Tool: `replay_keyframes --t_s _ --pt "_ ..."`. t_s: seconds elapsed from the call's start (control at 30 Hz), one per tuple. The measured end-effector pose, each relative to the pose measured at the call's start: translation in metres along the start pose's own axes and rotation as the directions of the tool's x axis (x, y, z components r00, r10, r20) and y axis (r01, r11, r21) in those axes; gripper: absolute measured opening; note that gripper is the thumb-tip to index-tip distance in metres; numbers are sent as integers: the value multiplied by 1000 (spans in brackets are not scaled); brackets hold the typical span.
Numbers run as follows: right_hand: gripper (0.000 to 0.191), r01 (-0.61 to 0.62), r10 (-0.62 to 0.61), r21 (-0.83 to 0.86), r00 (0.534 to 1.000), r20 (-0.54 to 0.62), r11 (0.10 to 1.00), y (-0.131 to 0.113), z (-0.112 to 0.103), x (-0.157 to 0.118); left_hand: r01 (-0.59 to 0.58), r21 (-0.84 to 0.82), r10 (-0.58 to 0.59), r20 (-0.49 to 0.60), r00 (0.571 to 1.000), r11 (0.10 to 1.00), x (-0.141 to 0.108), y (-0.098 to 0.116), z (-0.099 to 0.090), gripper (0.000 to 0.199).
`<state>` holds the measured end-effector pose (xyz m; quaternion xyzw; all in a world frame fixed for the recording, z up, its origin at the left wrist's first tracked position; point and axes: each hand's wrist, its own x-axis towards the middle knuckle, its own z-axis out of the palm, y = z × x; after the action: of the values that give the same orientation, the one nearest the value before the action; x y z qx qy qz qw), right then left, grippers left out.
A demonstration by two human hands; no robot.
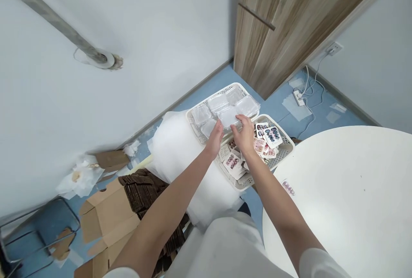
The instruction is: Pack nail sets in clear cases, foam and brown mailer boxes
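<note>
Clear plastic boxes and a person's two bare hands at a pair of white perforated baskets. The far basket (190,124) contains several clear lidded boxes, lying close together. One of these, the middle box (228,116), lies inside the near long edge, about midway between that edge's left and right corners, directly between the fingers of the two hands. The left hand (215,140) stands at its left side, seen edge-on, with fingers extended and uncurled, the tips beside the box. The right hand (243,135) reaches over the near edge with thumb and forefinger spread apart, the tips at the right part of the same box; whether either hand presses on it cannot be told. A further box (247,105) lies toward the far basket's right corner, beyond the right fingertips. The near basket (286,151) adjoins the far one and holds loose cards of press-on nails (273,137), partly hidden beneath the right forearm. Both baskets rest against or upon a white wrapped mass (180,145). At right, a round white table (341,192) bears a small set of pink nails (288,187) near its left edge. Flattened brown cartons (109,209) occupy the lower left.
</note>
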<state>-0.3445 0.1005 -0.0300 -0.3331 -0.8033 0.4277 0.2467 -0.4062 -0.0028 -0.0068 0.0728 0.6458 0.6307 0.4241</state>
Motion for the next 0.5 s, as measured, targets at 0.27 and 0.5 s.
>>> replay_keyframes --t_s 0.27,0.5 --pt "34 -6 14 83 996 -93 997 -21 -17 -29 -102 9 102 13 995 995 -26 11 0 54" --pt "33 -61 117 293 977 -180 954 -54 -56 -127 -159 -120 164 39 986 980 -121 8 7 48"
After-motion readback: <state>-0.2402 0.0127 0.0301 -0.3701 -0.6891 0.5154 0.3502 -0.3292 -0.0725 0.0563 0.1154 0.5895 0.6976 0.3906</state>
